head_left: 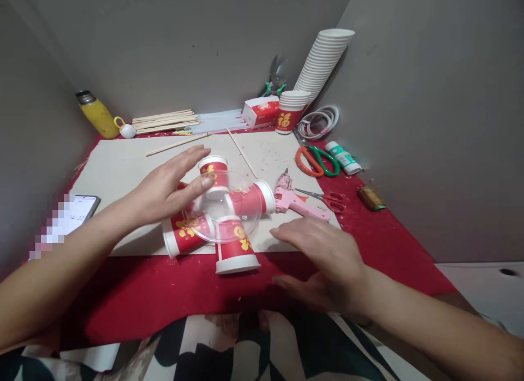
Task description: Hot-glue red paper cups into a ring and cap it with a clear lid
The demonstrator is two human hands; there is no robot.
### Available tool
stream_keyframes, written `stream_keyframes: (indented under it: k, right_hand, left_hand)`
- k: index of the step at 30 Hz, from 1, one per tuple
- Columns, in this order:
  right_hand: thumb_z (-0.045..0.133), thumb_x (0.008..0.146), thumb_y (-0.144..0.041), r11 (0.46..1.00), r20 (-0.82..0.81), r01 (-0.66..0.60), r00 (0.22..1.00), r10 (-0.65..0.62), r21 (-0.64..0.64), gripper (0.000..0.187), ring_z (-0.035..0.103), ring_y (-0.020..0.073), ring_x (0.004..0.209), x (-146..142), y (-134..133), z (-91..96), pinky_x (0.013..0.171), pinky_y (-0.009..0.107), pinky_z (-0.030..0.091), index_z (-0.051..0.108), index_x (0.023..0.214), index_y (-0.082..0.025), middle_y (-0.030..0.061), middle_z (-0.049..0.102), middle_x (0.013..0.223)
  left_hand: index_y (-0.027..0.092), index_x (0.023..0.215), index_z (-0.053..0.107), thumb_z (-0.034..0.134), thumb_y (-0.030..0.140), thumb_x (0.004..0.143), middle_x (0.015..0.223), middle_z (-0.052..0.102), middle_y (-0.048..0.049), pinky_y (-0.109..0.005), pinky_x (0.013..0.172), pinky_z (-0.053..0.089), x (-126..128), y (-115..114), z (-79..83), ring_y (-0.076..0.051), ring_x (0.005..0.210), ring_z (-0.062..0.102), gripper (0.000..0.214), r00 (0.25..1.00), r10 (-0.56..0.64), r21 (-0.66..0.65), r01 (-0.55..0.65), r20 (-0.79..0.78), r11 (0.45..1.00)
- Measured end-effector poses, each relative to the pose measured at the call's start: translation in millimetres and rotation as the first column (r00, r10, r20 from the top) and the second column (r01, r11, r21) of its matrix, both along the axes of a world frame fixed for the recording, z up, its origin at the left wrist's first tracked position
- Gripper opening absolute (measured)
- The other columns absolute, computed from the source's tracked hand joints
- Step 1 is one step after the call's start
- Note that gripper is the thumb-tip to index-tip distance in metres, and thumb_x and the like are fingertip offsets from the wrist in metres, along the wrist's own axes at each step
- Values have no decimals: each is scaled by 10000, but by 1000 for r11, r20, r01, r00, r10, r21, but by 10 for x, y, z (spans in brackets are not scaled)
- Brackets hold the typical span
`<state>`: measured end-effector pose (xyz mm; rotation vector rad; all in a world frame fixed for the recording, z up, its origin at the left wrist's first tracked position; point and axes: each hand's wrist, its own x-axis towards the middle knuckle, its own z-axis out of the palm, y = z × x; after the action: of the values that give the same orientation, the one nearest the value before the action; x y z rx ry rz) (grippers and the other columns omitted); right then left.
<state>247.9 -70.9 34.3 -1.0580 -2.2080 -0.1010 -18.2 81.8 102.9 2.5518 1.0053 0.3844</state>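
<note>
Several red paper cups (pixel 237 247) with white rims and gold print lie on their sides, bases pointing inward, like a cross. A clear round plastic lid or dish (pixel 221 233) rests over their inner ends. My left hand (pixel 174 184) is at the far-left side of this group, fingers stretched out, its thumb over the upper cup (pixel 215 165); whether it touches cannot be made out. My right hand (pixel 323 258) hovers to the right of the near cup, fingers apart, holding nothing. A pink hot glue gun (pixel 301 203) lies just beyond it.
Red scissors (pixel 327 198), orange-and-green-handled scissors (pixel 317 161) and a green-white tube (pixel 344 158) lie right. Behind stand stacked paper cups (pixel 325 59), a yellow bottle (pixel 98 116) and wooden sticks (pixel 164 121). A phone (pixel 82 212) is left. Grey board (pixel 118 157) covers the red cloth.
</note>
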Motion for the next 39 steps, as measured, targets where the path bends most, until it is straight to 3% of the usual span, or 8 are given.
stream_keyframes:
  k: [5, 7, 10, 18, 23, 30, 35, 39]
  right_hand:
    - [549, 968, -462, 1000, 179, 17, 984, -17, 2, 618, 560, 353, 1290, 44, 285, 94, 1056, 558, 442, 458, 1473, -119, 227, 608, 1393]
    - [498, 991, -470, 999, 223, 1, 975, 6, -32, 635, 520, 361, 1337, 26, 398, 48, 1085, 599, 397, 432, 1509, -109, 227, 575, 1443]
    - [461, 1005, -459, 996, 258, 0, 966, 22, -84, 618, 483, 367, 1375, 2, 487, -35, 1097, 633, 364, 446, 1509, -103, 222, 565, 1460]
    - [467, 1016, -456, 994, 295, -5, 955, 38, -112, 536, 510, 362, 1357, -25, 493, -54, 1093, 614, 369, 579, 1385, -83, 201, 613, 1417]
    - [453, 1023, -450, 995, 308, -9, 951, 40, -101, 527, 519, 370, 1343, -29, 506, -53, 1082, 614, 369, 593, 1355, -65, 206, 616, 1413]
    - [350, 1049, -471, 995, 308, -5, 951, 35, -100, 546, 581, 344, 1279, -29, 533, 102, 1089, 592, 358, 584, 1358, -87, 191, 656, 1360]
    - [345, 1050, -476, 1000, 299, -24, 954, 26, -8, 552, 575, 339, 1290, -108, 632, 255, 1083, 577, 382, 600, 1353, -92, 195, 640, 1384]
    - [386, 1039, -474, 994, 377, -34, 923, 72, -107, 584, 505, 373, 1373, -256, 765, 317, 1122, 616, 356, 544, 1434, -74, 190, 578, 1460]
  left_hand:
    - [228, 1611, 236, 445, 537, 998, 1662, 303, -113, -520, 1251, 240, -286, -484, -204, -315, 1525, 291, 717, 989, -131, 134, 139, -62, 981]
    - [235, 1627, 156, 490, 511, 990, 1680, 244, -121, -546, 1253, 220, -378, -610, -297, -321, 1540, 248, 771, 981, -145, 172, 166, -128, 971]
    - [221, 1627, 157, 502, 506, 986, 1663, 281, -132, -567, 1246, 230, -445, -691, -377, -325, 1535, 262, 782, 964, -152, 189, 194, -217, 962]
    - [170, 1585, 310, 487, 549, 982, 1596, 421, -133, -534, 1243, 257, -434, -682, -487, -313, 1490, 366, 734, 962, -115, 248, 178, -248, 952]
    - [105, 1518, 427, 503, 570, 967, 1549, 477, -179, -538, 1217, 306, -401, -689, -456, -342, 1450, 426, 725, 962, -123, 259, 187, -245, 948]
    - [155, 1528, 410, 491, 551, 983, 1572, 456, -152, -525, 1225, 280, -420, -696, -430, -310, 1465, 408, 679, 963, -102, 272, 171, -251, 947]
    - [196, 1553, 357, 537, 464, 983, 1615, 390, -148, -514, 1227, 270, -503, -659, -424, -305, 1489, 363, 655, 987, -97, 288, 129, -125, 949]
    - [216, 1564, 335, 525, 371, 994, 1609, 398, -147, -491, 1215, 307, -560, -556, -417, -304, 1494, 354, 621, 998, -23, 261, 9, 50, 965]
